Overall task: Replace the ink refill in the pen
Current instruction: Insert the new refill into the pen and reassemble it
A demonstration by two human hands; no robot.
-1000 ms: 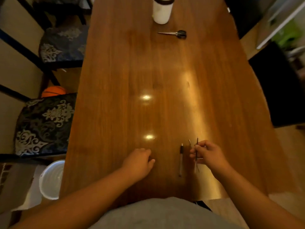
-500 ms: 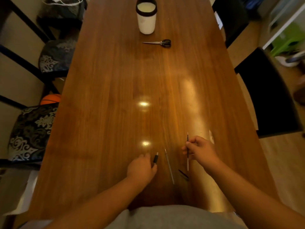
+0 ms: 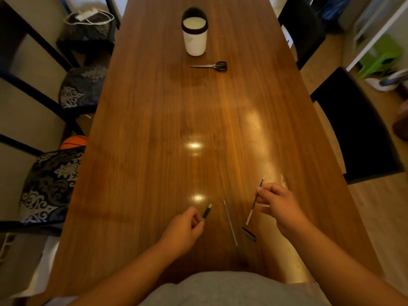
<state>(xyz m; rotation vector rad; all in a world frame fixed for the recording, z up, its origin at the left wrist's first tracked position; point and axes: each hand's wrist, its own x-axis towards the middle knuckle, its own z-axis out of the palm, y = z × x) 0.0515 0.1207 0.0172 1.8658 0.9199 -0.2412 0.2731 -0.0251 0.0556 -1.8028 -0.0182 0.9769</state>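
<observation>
My left hand [image 3: 184, 230] is closed around a dark pen barrel [image 3: 207, 212], whose pale tip pokes out past the fingers and points away from me. My right hand [image 3: 279, 206] pinches a thin ink refill [image 3: 254, 204] near its upper end; the refill slants above the wooden table [image 3: 154, 129]. A second thin refill [image 3: 230, 224] lies flat on the table between my hands. A small dark pen piece [image 3: 249, 234] rests just below the held refill's lower end.
A white cup with a black rim [image 3: 194, 33] and black-handled scissors [image 3: 212, 66] sit far up the table. Patterned chairs [image 3: 50, 184] line the left side, dark chairs [image 3: 357, 131] the right. An orange ball [image 3: 74, 142] lies on the floor.
My left hand picked the pen barrel up off the table. One refill was put down between my hands, and my right hand kept the other one, tilting it to the right.
</observation>
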